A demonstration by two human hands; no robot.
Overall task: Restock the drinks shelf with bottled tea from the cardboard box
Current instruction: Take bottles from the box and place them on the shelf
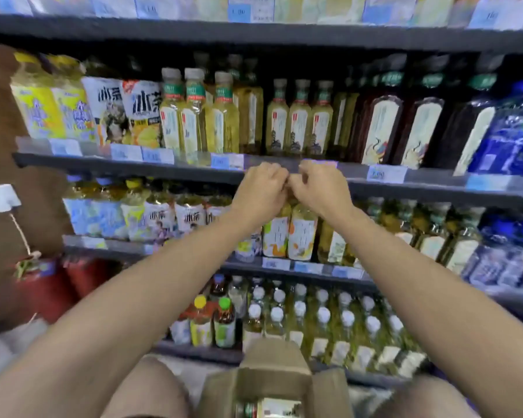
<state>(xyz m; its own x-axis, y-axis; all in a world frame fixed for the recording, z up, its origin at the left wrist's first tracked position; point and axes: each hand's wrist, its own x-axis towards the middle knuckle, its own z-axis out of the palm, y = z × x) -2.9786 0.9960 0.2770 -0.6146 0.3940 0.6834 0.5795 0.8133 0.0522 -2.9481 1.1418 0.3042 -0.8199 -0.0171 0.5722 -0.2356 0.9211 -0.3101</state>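
1. Nearest the camera sits the cardboard box [274,384], flaps standing open between the person's knees, directly below the drinks shelf [287,267]. A few bottle tops show down inside it, too blurred to read.

2. Both bare forearms reach up from either side of the box toward the shelf's middle tiers.

3. Above the box, the left hand [261,191] and the right hand [320,188] meet knuckle to knuckle, fingers curled in. Each seems closed over the top of a bottle, though the caps are hidden under the hands, so I cannot tell how firm the hold is.

4. Under those hands stand two bottles of tea [289,233], side by side and upright on the tier below the hands. They are clear plastic with pale yellow liquid and white labels printed with orange and green marks.

5. Above the hands, on the next tier up, a row of similar yellow bottles [299,122] with grey caps stands behind the price tags [385,173].

6. Just beyond the box, on the lowest tier, white-capped bottles [323,315] are packed in rows.

7. Far right of the box, blue-wrapped packs [511,137] fill the shelf ends.
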